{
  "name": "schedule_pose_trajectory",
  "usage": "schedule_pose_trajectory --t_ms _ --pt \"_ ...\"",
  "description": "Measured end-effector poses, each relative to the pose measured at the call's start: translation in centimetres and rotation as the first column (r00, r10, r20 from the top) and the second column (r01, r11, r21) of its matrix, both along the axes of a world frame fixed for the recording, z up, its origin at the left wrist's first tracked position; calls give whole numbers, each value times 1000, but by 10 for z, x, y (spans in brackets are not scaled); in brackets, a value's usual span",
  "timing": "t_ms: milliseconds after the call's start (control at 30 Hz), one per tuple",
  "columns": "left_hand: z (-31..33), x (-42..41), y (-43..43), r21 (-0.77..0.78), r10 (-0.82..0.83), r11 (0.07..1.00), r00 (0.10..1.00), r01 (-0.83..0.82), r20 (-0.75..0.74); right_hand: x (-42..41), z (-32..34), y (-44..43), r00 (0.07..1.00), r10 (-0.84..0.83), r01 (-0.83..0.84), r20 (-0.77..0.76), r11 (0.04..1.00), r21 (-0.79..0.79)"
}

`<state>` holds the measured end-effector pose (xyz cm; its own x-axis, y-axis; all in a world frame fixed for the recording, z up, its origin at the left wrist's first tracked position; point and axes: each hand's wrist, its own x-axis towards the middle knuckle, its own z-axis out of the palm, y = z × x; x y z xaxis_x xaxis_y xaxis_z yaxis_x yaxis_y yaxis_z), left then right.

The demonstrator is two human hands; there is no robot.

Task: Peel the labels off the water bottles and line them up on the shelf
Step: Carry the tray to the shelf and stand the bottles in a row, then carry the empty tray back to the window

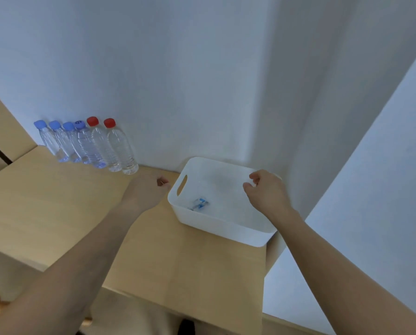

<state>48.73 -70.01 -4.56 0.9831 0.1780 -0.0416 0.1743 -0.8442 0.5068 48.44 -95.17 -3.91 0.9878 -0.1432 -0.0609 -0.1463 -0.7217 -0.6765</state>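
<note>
Several clear water bottles [100, 146] without labels stand in a row against the white wall on the wooden shelf [57, 189]; the left ones have blue caps, the two on the right red caps. A white plastic bin [216, 228] sits to their right, with a crumpled blue-and-clear label [199, 203] inside. My left hand [151, 187] hovers over the shelf just left of the bin, fingers loosely curled, holding nothing. My right hand [265, 192] hangs over the bin's right side, fingers loosely curled and empty.
The white wall rises right behind the bottles and the bin. The shelf's right end lies just past the bin, beside a white panel [371, 189]. A lower wooden surface [178, 286] runs beneath the shelf's front edge.
</note>
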Motion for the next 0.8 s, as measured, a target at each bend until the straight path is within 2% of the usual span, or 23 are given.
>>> schedule_pose_trajectory --t_ms 167,300,367,433,600,800 --pt "-19 1 -1 -47 75 996 996 -78 -55 -15 -36 -5 979 -117 110 -169 993 -52" --pt "-37 20 -5 -257 98 954 973 -152 -211 -15 -60 0 919 -242 259 -312 966 12" --pt "-48 30 -6 -331 72 925 940 -188 -333 -11 -70 2 898 -311 334 -310 942 21" --pt "-65 40 -4 -361 5 921 930 -148 -368 -6 -77 1 881 -368 380 -296 925 -16" --pt "-86 52 16 -270 -38 962 955 -45 -295 -6 -80 -3 874 -431 435 -223 900 -33" --pt "-52 38 46 -337 22 937 979 -90 -201 -27 -40 13 923 -380 385 -63 908 164"
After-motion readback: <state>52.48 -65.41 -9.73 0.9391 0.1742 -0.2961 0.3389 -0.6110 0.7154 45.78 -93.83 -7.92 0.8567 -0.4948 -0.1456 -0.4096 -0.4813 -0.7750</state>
